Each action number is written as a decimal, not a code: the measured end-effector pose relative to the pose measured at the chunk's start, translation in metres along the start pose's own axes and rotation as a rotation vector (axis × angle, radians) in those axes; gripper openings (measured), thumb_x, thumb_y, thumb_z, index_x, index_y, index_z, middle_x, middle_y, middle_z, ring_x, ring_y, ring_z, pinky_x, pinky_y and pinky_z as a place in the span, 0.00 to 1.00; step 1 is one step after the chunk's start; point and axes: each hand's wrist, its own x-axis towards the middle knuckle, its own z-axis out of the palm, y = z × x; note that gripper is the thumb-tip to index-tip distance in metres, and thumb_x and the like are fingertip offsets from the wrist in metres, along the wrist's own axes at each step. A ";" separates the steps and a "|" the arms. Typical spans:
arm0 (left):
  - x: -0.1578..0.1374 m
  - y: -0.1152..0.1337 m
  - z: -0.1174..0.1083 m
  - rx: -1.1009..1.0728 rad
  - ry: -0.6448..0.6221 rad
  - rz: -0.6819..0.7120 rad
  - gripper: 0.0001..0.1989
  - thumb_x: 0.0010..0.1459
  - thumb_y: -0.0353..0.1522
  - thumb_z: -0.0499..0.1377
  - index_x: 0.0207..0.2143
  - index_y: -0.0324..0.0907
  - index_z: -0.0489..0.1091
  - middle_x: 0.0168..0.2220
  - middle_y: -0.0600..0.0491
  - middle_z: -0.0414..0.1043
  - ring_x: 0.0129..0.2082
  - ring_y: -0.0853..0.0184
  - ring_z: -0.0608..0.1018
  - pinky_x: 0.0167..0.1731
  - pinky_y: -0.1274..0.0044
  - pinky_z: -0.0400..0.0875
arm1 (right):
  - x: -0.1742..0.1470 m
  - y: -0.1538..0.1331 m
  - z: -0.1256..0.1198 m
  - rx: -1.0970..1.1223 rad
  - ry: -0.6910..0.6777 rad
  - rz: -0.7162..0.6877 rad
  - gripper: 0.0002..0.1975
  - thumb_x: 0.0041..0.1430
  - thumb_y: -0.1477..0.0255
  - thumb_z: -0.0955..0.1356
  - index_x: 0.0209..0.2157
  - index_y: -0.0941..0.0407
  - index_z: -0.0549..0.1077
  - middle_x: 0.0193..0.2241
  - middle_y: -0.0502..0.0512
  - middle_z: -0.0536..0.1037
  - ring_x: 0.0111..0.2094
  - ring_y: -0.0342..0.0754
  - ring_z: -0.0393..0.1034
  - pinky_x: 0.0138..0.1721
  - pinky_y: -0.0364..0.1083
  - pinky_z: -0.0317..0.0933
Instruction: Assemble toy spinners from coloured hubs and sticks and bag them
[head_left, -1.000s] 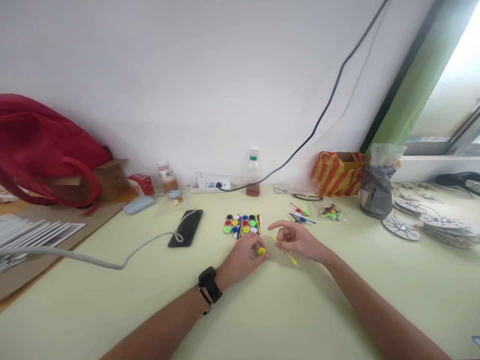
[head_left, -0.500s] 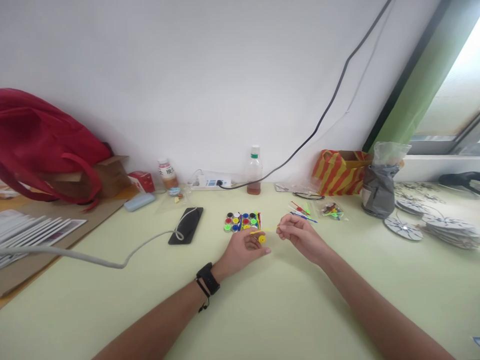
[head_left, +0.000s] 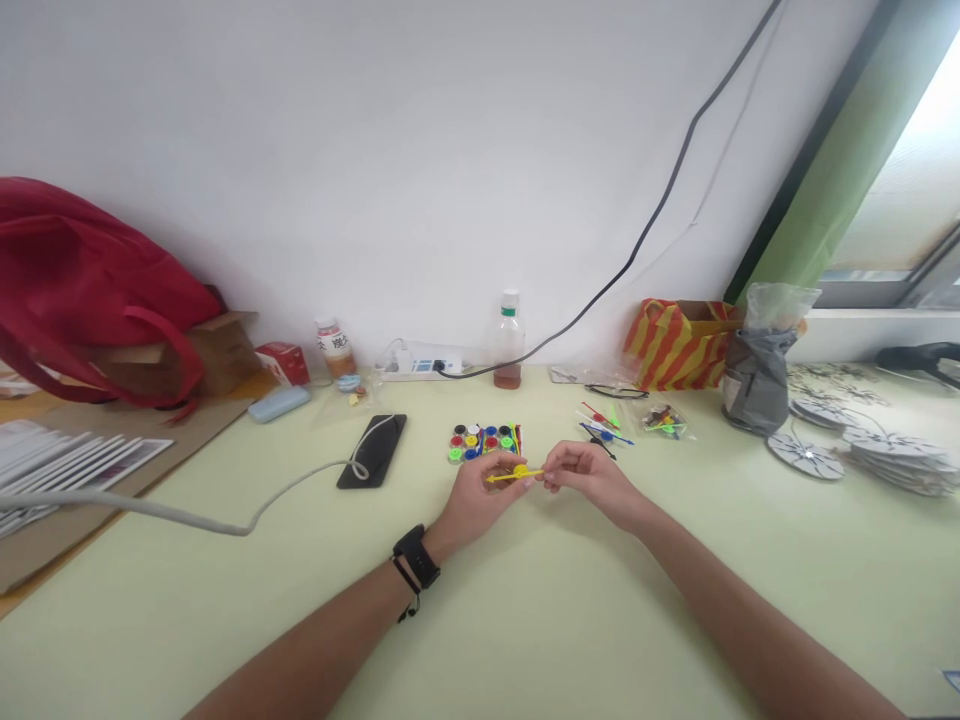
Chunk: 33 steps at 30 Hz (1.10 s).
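Note:
A yellow arrow pointer (head_left: 501, 478) with a round yellow hub lies level between my two hands. My left hand (head_left: 474, 503) is closed around its hub, fingers behind and thumb in front, and the arrowhead points left. With thumb and fingertips, my right hand (head_left: 596, 485) pinches the pointer's right end. Just beyond my left hand stand rows of coloured round pieces (head_left: 492, 443), partly hidden by my fingers. Behind my right hand lie loose arrow pointers (head_left: 611, 433) in red, blue, green and black.
A small plastic bag of coloured pieces (head_left: 665, 421) rests to the right. Farther right are stacked printed discs (head_left: 900, 455). On the left lies a black phone (head_left: 373, 452) with a grey cable (head_left: 259, 518). A bottle (head_left: 508, 345) stands by the wall.
My right hand has moved left and closer to my left hand. The yellow pointer now lies across the yellow hub, and my left thumb and fingers have closed in on them.

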 end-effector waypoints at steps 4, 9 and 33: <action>0.001 -0.001 0.000 -0.008 0.047 0.012 0.15 0.57 0.39 0.69 0.44 0.40 0.77 0.42 0.46 0.79 0.43 0.60 0.81 0.45 0.68 0.80 | 0.001 0.001 -0.001 -0.007 0.019 -0.005 0.10 0.54 0.65 0.77 0.32 0.56 0.77 0.29 0.52 0.79 0.31 0.46 0.72 0.38 0.48 0.66; 0.002 -0.002 -0.002 0.005 0.051 0.060 0.14 0.56 0.38 0.70 0.42 0.40 0.78 0.42 0.46 0.80 0.42 0.60 0.81 0.46 0.67 0.78 | 0.002 0.004 -0.001 0.001 0.029 0.010 0.12 0.54 0.64 0.76 0.34 0.56 0.77 0.31 0.53 0.79 0.32 0.47 0.73 0.39 0.48 0.66; -0.005 0.009 0.002 -0.037 -0.183 0.108 0.10 0.62 0.36 0.66 0.42 0.41 0.76 0.45 0.45 0.77 0.46 0.61 0.79 0.49 0.69 0.75 | 0.004 0.012 0.000 0.043 0.104 0.044 0.16 0.53 0.60 0.76 0.40 0.54 0.77 0.30 0.51 0.76 0.31 0.46 0.68 0.39 0.48 0.63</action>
